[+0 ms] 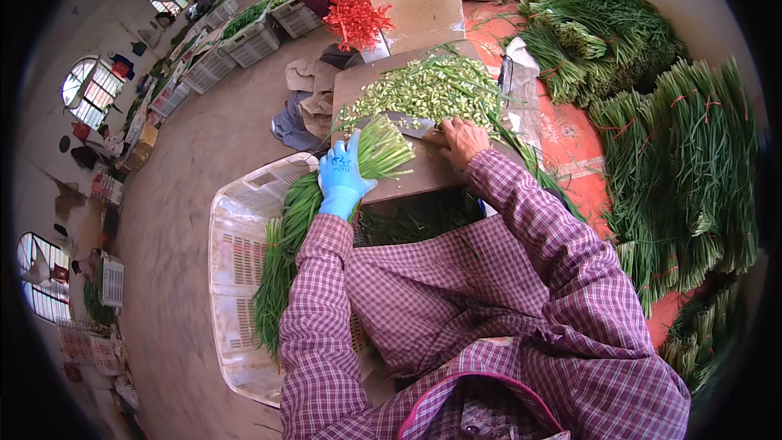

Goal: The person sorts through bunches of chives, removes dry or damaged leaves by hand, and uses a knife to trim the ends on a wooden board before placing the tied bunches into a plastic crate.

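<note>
My left hand (341, 177), in a blue glove, grips a bundle of garlic chives (386, 150) with its pale stem ends turned toward the board. The long green leaves trail down into a white plastic crate (223, 293) at my left. My bare right hand (467, 142) holds a large knife by its handle, and the blade (417, 127) lies low over the brown board (391, 180), just beyond the stem ends. A heap of short cut stem pieces (427, 88) covers the far part of the board. The knife's far end is partly hidden by the chives.
Tied bundles of chives (684, 165) are stacked on an orange sheet (568, 122) at the right. Red ties (357, 18) hang beside a pillar (409, 0). Dark greens (421, 220) lie beneath the board. Several crates (250, 43) line the left side.
</note>
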`<state>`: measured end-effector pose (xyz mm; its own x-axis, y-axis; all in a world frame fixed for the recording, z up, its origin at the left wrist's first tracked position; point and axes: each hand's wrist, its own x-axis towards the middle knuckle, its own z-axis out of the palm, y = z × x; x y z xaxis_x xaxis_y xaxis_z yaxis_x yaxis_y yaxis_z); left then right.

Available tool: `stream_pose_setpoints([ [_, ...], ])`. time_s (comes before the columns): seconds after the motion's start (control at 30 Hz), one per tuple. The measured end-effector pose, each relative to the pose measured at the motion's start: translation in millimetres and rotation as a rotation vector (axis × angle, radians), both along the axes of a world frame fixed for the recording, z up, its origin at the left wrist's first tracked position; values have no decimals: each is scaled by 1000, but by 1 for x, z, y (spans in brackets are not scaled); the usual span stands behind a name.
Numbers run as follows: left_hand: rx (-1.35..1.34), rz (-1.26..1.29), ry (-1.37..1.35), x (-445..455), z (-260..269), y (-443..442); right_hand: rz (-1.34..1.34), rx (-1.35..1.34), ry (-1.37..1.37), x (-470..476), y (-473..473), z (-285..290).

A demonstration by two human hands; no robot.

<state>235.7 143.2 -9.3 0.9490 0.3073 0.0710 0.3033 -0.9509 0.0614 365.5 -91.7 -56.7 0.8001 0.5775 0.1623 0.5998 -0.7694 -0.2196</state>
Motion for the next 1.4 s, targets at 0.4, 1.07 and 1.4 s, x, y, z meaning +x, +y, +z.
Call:
stream_pose_setpoints([
  [0.4,-127,-133,286,46,30,-14,41,227,89,1,-28,22],
  [1.07,-72,60,271,64,17,-36,80,546,38,-128,-68,20],
  [1.4,-75,58,251,65,16,-34,32,512,134,-134,-63,5],
])
